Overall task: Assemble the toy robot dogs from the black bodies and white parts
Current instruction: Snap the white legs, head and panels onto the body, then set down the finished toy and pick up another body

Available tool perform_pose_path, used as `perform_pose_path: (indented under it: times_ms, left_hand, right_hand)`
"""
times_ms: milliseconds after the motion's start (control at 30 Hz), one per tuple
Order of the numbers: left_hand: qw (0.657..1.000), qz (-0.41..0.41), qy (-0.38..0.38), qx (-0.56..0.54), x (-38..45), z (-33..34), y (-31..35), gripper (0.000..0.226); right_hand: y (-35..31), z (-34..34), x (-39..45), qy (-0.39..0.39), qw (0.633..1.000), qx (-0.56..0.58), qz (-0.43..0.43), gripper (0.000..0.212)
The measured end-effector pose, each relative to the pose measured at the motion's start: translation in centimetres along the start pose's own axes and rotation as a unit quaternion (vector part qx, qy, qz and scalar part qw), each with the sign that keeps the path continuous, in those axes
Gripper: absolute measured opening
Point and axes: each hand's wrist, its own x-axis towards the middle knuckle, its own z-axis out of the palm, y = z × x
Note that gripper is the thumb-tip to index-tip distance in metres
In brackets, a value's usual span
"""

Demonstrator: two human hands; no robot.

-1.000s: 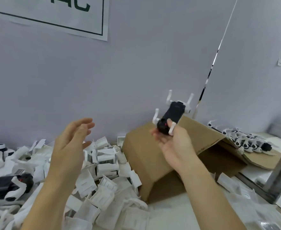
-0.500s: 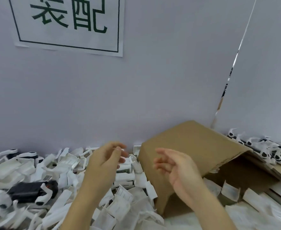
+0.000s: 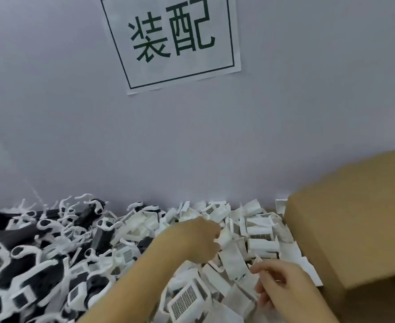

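So the finished dog I'd been holding up a second earlier was gone. Left hand (image 3: 198,241) pinched a white part (image 3: 225,236) in the pile; right hand (image 3: 278,283) hovered loosely curled, empty, beside the cardboard box (image 3: 355,229). Black bodies (image 3: 16,241) sat left. Next dog starting, I figured.

Two bare hands (image 3: 191,241), one brown cardboard box (image 3: 355,217) and one printed paper sign (image 3: 173,40) are counted; the white plastic parts (image 3: 259,231) are too many to count.
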Motion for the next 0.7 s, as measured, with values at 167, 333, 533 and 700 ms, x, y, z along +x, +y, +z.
perform_pose_path:
  times_ms: [167,333,533,700]
  left_hand:
    - [0.98,-0.062,-0.088,0.167,1.6,0.0,-6.6,0.065]
    - [0.956,-0.058,-0.048,0.283,2.1,1.4,-9.4,0.087]
    - [0.988,-0.08,0.05,0.125,0.0,-4.6,-10.4,0.071]
    - [0.971,-0.036,0.232,-0.043,-3.5,-8.1,-7.2,0.077]
  right_hand:
    - [-0.2,0.1,-0.1,-0.008,1.0,0.017,0.013,0.029]
    - [-0.8,-0.1,-0.2,-0.021,1.0,0.0,0.02,0.025]
    - [-0.9,-0.3,-0.4,-0.021,0.999,0.012,0.027,0.026]
    - [-1.2,-0.9,-0.2,-0.012,1.0,-0.007,-0.016,0.029]
